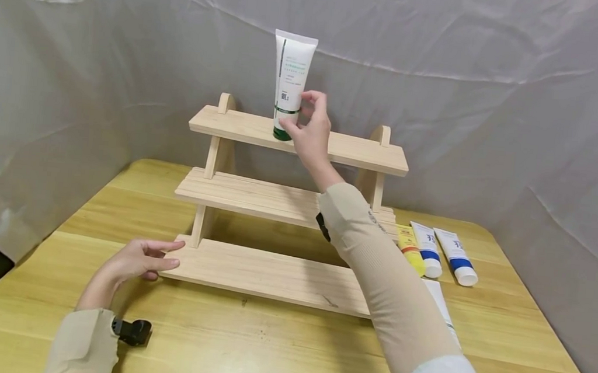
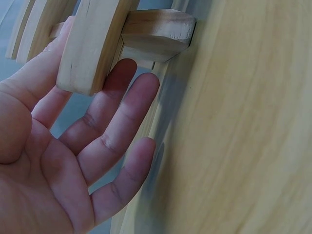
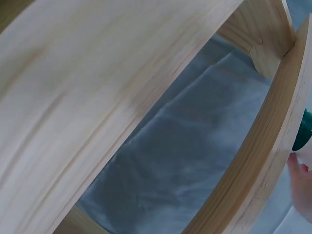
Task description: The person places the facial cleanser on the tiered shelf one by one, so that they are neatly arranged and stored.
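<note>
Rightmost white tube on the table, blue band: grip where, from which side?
Likely best pinched across the rightmost tube at its blue band, beside the white cap, from above and the right: it lies down, near end round and capped, far end flat, with a neighbouring tube close on its left.

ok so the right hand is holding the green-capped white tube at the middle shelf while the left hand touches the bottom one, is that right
Not quite: the head view shows the right hand holding the green-capped white tube at the top shelf, not the middle one.
</note>
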### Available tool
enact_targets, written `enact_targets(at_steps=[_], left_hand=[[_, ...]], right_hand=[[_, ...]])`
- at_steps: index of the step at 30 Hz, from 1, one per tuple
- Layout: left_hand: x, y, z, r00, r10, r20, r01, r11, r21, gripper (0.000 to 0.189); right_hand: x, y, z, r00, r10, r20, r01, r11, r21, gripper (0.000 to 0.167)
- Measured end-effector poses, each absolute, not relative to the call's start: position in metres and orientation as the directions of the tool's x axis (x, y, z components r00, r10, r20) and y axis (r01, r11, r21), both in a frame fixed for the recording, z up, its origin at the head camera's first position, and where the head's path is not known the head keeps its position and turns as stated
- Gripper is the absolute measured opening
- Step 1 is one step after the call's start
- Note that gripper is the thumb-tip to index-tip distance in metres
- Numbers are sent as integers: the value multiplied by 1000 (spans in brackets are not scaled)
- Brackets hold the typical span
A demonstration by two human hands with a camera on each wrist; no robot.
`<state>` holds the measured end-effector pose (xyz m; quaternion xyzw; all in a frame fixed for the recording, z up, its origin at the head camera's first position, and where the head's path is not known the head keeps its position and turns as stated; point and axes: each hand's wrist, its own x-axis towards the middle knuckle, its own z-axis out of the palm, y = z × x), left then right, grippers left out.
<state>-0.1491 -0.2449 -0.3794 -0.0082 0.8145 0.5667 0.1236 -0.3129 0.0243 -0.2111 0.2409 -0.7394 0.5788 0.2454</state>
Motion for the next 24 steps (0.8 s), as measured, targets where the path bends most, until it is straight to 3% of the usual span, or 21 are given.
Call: enact_targets(at_steps=[7,17,24], left_hand=[[-150,-248,-379,-971,121,-205,-149,363,920,60],[-149,-250,-381,-972,108,-210,-160,348,924,60],[-148,-249,-380,-972,104,-210,-163,346,924,59]], right_hand=[[-307,28,-213,-829,-63,556,-529,412,-742,43],[-312,25,-210,-870,-63,488,-473,383,-793,34],[-309,14,-209,-889,-119,442,-453,355,-818,38]])
